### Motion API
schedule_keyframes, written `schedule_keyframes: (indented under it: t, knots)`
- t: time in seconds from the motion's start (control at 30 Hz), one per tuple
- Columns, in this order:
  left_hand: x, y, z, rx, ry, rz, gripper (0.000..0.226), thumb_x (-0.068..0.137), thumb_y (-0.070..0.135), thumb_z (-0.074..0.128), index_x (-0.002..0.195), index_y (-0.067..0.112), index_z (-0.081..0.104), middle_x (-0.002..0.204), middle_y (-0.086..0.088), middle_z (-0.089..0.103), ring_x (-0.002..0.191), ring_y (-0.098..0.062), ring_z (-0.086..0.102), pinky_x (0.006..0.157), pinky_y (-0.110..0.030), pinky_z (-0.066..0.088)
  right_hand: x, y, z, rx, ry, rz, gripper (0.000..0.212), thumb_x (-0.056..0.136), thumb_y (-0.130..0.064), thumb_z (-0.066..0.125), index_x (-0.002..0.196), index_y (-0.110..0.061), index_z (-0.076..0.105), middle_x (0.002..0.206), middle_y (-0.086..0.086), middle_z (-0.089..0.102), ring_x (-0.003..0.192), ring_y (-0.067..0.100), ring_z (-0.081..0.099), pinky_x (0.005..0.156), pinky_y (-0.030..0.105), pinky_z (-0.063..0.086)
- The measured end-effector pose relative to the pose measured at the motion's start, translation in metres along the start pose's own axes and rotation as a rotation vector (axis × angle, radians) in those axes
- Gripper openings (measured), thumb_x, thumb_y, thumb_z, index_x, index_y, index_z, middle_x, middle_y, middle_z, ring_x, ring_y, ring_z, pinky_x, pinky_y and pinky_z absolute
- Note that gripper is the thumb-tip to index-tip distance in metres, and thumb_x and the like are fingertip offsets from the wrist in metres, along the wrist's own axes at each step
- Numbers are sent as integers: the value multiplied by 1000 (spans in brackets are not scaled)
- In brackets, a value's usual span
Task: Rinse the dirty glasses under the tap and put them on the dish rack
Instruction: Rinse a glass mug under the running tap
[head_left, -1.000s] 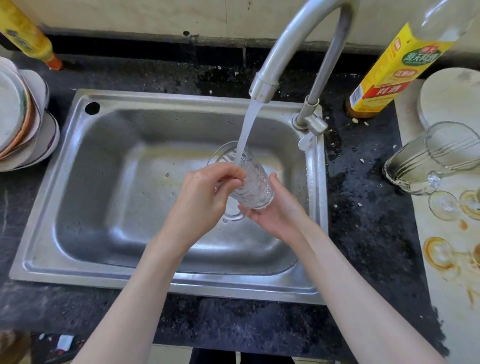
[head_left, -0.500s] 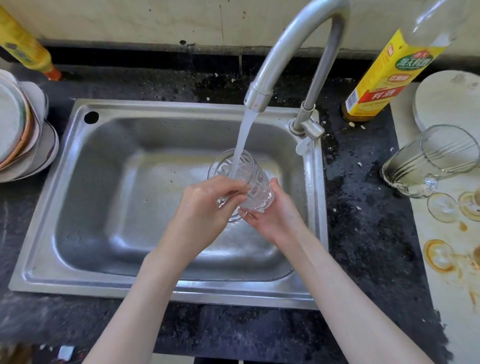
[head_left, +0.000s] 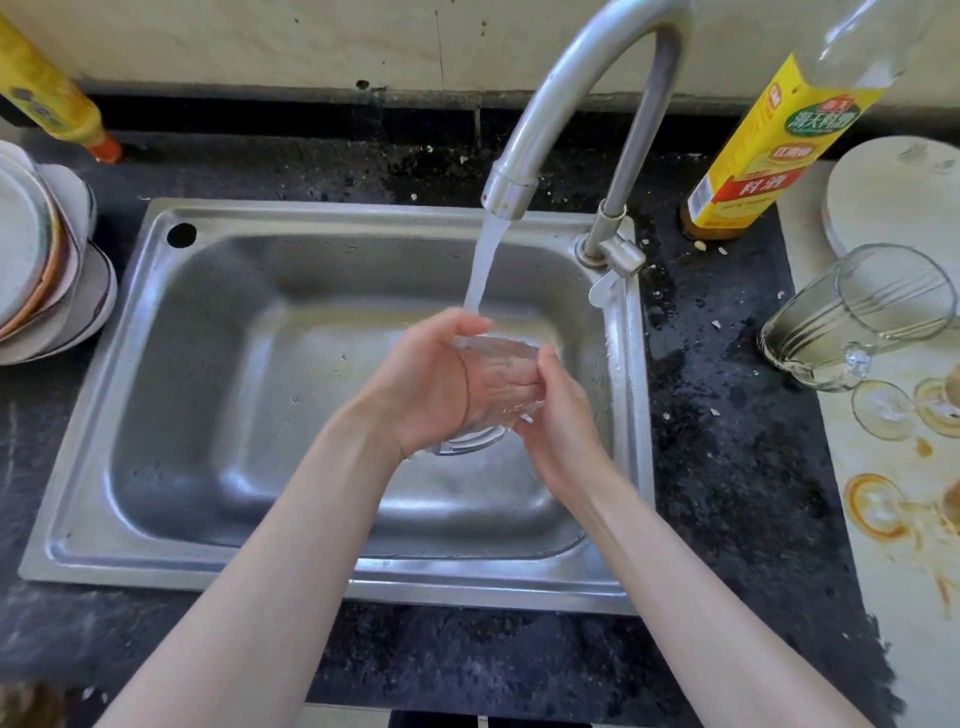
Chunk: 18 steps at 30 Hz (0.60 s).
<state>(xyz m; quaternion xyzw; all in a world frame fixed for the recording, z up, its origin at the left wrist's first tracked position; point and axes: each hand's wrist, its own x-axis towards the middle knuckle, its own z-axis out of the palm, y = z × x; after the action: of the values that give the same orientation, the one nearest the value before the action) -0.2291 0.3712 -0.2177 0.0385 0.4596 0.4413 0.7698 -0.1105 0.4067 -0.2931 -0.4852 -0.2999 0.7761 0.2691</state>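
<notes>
1. The glass (head_left: 493, 387) is clasped between both hands over the sink (head_left: 218, 364), left hand (head_left: 426, 384) curled round its side, right hand (head_left: 561, 421) pressed on its base.
2. Its long axis is tilted, mouth down toward the left hand, just under the tap (head_left: 506, 195) stream.
3. A second glass (head_left: 852, 317) is seen lying well right of the sink on the worktop (head_left: 727, 415); no dish rack is seen.

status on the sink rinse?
Left hand and right hand both grip the glass. Tap running, stream hits left hand. Nothing blocking.
</notes>
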Motion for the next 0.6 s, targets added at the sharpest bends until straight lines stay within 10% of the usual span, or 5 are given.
schedule_keyframes:
  t: [0.2,0.37,0.6]
  knots:
    - [7,-12,-6,-195,173,77,32,89,9,39,103,-9,63,106,-21,68,97,-29,67,87,-38,53,-2,0,1,-173,26,-149,29,94,-38,43,95,-18,65,102,9,67,100,21,61,92,41,47]
    - [9,-13,-18,-12,300,123,17,92,10,49,97,3,65,85,-10,74,76,-18,72,70,-29,59,-5,-3,1,-252,17,-98,60,81,-56,52,127,-18,57,130,0,59,124,15,51,111,43,35]
    - [0,-22,-29,336,110,243,33,81,6,58,113,5,62,108,-12,69,105,-18,65,87,-20,51,3,-28,-1,-214,12,238,42,88,-61,48,120,-34,50,113,-6,51,104,18,54,85,39,55]
